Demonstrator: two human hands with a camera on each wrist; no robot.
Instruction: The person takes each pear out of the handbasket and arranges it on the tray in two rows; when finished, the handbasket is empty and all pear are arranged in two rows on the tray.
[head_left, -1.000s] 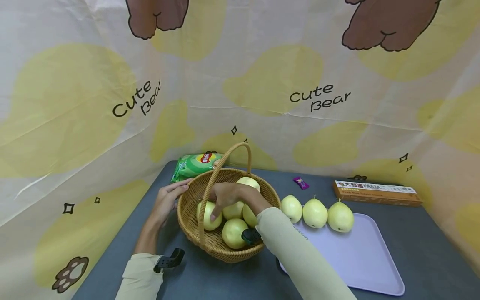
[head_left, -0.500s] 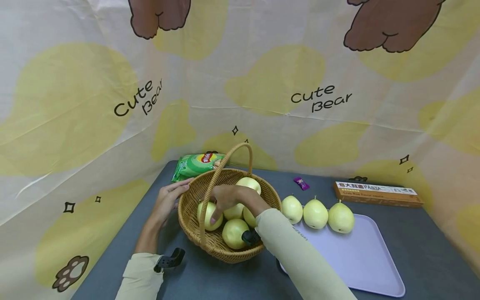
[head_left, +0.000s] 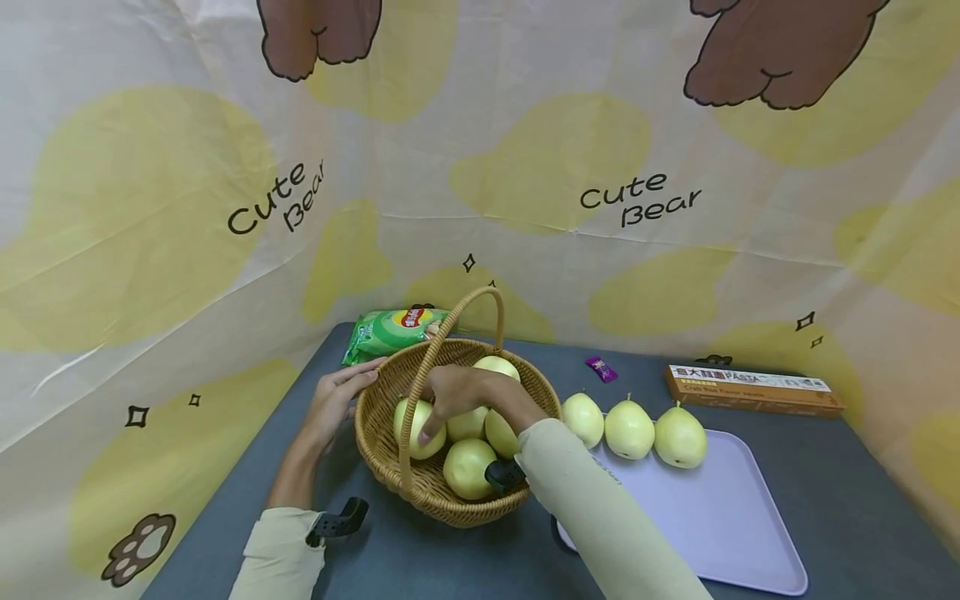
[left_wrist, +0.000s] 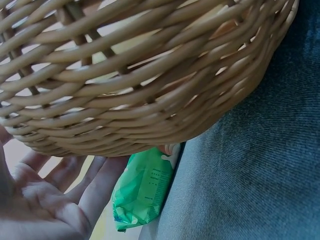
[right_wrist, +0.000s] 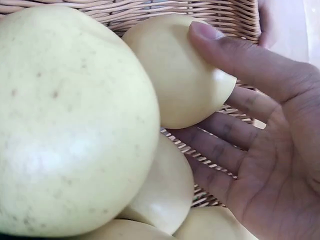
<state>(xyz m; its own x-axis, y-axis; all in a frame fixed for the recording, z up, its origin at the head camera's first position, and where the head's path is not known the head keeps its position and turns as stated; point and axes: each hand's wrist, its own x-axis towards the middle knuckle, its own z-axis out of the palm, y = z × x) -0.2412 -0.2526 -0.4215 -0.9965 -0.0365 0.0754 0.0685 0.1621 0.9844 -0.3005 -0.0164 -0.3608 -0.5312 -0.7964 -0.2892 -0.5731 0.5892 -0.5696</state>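
"Where is my pear (head_left: 420,421) sitting?"

"It's sitting in the basket (head_left: 442,510), toward nine o'clock as your head camera is seeing it. The handle (head_left: 435,343) is crossing in front of it."

"What is my right hand doing?"

"Your right hand (head_left: 457,390) is gripping that pear. Your thumb is pressing on one side and your fingers are curving round another, so they're spreading only as wide as the fruit."

"And my left?"

"Your left hand (head_left: 330,408) is touching the basket's rim at ten o'clock, its fingers reaching out loosely."

"What else is lying in there?"

"Four other pears (head_left: 468,469) are resting at one, three and six o'clock and near the middle."

"And around the basket?"

"A green packet (head_left: 386,333) is lying just beyond it at eleven o'clock, a purple candy (head_left: 602,369) at two. At three, three pears (head_left: 630,429) are standing in a row at the far edge of a tray (head_left: 720,517), which is stretching toward four. A pasta box (head_left: 750,400) is lying farther out, between two and three."
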